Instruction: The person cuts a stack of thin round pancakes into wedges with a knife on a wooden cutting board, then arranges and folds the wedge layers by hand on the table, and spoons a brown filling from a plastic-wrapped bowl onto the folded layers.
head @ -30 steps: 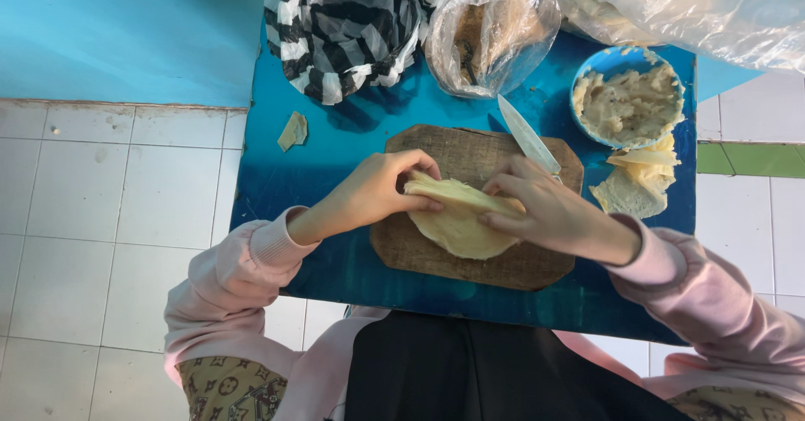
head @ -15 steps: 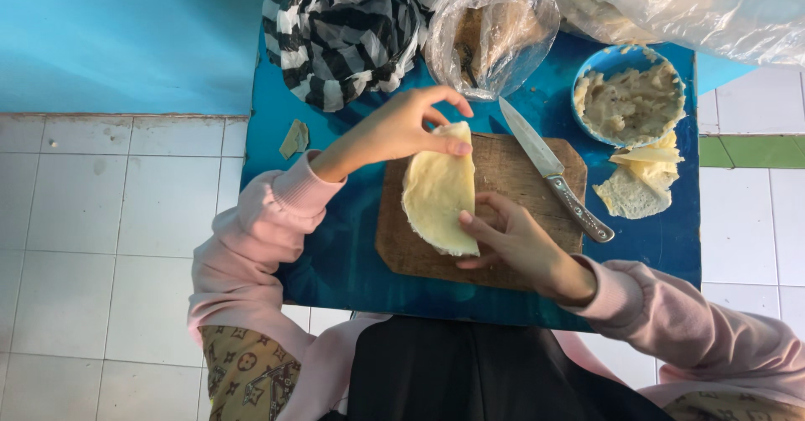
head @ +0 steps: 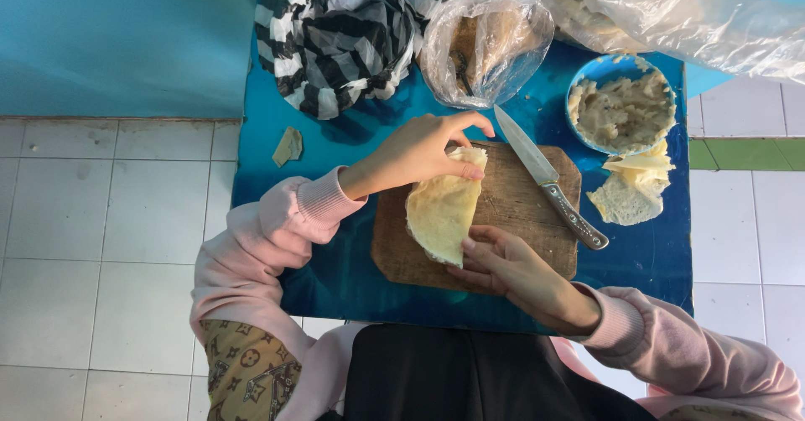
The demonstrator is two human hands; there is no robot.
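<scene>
Right hand [head: 511, 270]: resting at the near edge of the board, fingers laid flat and close together; the fingertips are pressing on the lower end of the wrapper, pinning it rather than gripping it.

Wrapper [head: 443, 210]: a pale, thin round of dough, lying folded to a half-moon near the middle of the board, its long axis running from near to far.

Cutting board [head: 520, 199]: a worn brown wooden board, sitting on the blue counter [head: 335, 278] and carrying the wrapper and the knife's blade.

Left hand [head: 419, 148]: reaching in from the left, thumb and forefinger pinching the far corner of the wrapper; the other fingers are curling loosely. Whether any filling is lying inside the fold cannot be told from this view.

Technique: the near end should be held down lightly while the far edge is drawn over, so the thin sheet is neither tearing nor creasing; the edges should be meeting evenly.

Knife [head: 549, 178]: lying slantwise just right of the wrapper, apart from both hands, its handle reaching towards the right edge of the board.

Blue bowl [head: 620, 111]: holding pale mashed filling, with spare pale pieces [head: 633, 186] lying just beside it.

Far edge: a clear plastic bag [head: 486, 44] and a striped cloth [head: 344, 35] are lying beyond the board.
</scene>
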